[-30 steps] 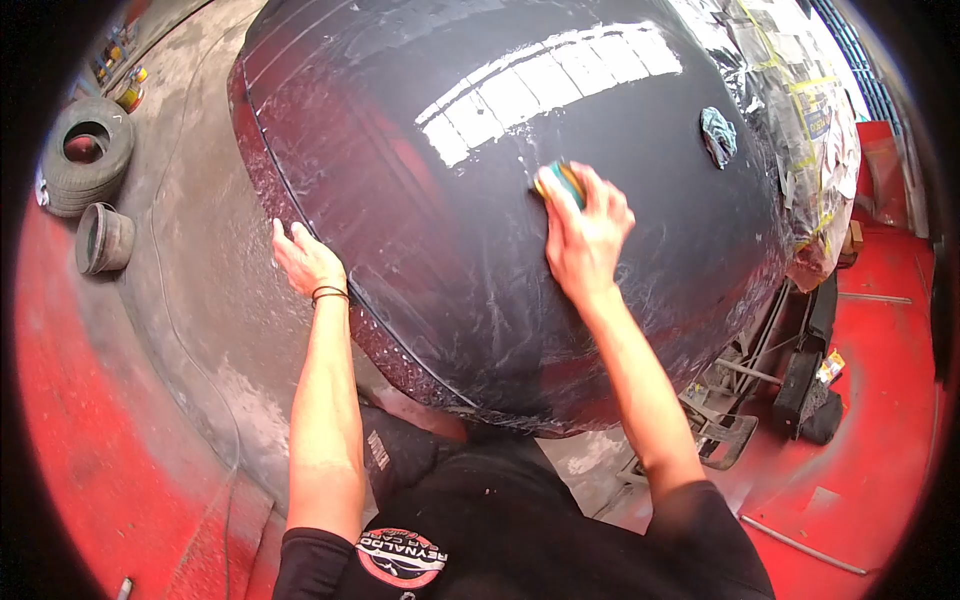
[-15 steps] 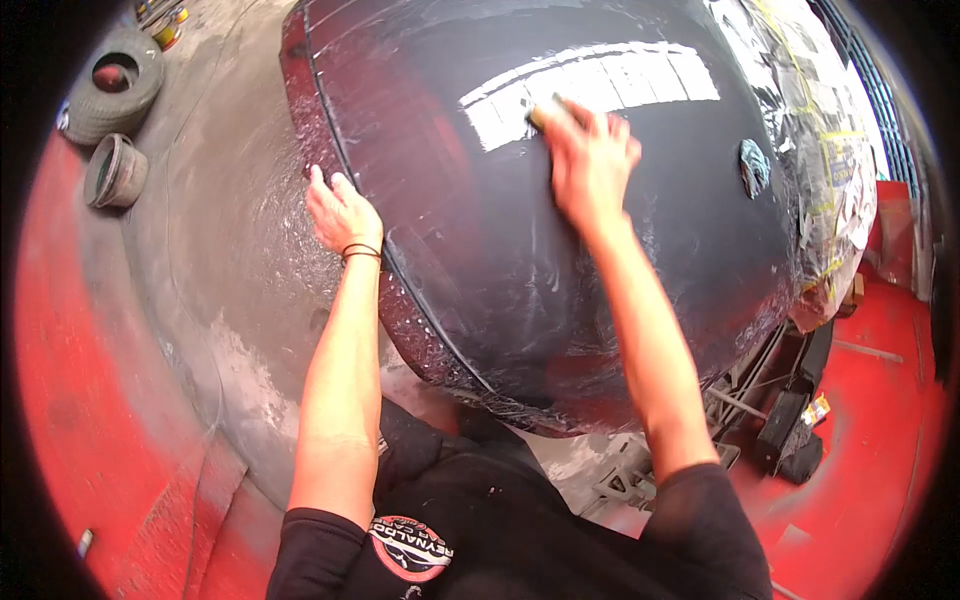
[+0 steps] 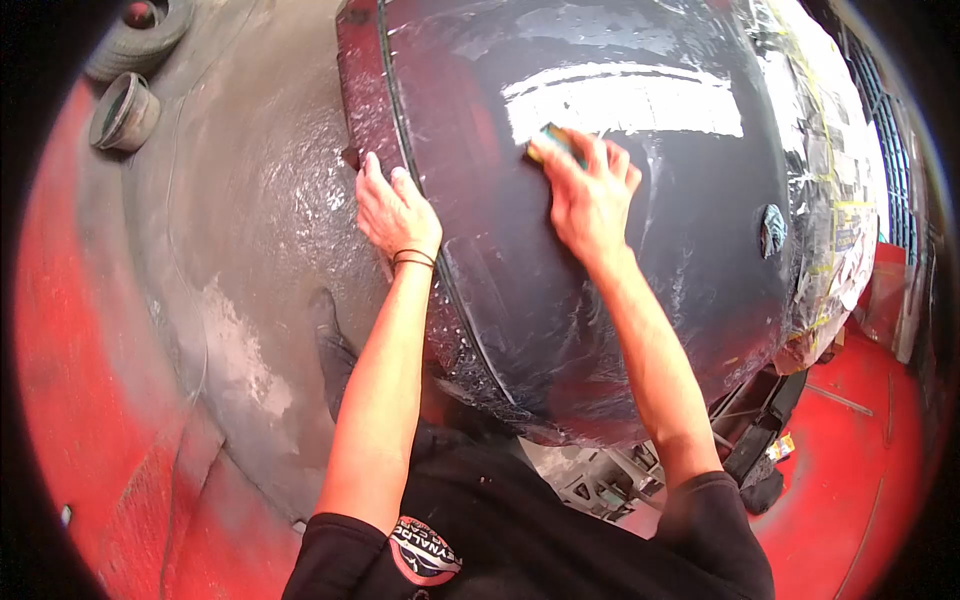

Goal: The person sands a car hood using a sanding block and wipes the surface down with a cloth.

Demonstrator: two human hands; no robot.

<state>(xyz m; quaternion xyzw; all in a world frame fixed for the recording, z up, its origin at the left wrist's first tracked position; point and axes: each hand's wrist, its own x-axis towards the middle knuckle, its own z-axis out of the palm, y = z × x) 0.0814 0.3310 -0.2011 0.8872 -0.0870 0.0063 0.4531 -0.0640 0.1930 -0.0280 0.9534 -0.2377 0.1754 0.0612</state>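
Note:
A dark, wet car hood (image 3: 560,270) with deep red edges spreads out in front of me. My right hand (image 3: 592,195) presses a small yellow and teal sanding block (image 3: 556,146) onto its surface, just below a bright window reflection. At the hood's left edge, my left hand (image 3: 398,212) rests with fingers stretched and the thumb a little apart. A small dark corner shows by its fingertips; I cannot tell whether it belongs to the hood edge. Toward the right side of the hood lies a crumpled blue rag (image 3: 772,231).
Masking paper and plastic (image 3: 835,210) cover the car beyond the rag. A bucket (image 3: 125,113) and a tyre (image 3: 140,45) stand on the wet floor (image 3: 270,150) at upper left. Dark parts (image 3: 765,425) lie low on the right, over red flooring (image 3: 850,440).
The view has shifted, so the hood and rag appear lower and further right. My right hand, still on the block, has moved slightly up the hood. My left hand stays at the edge.

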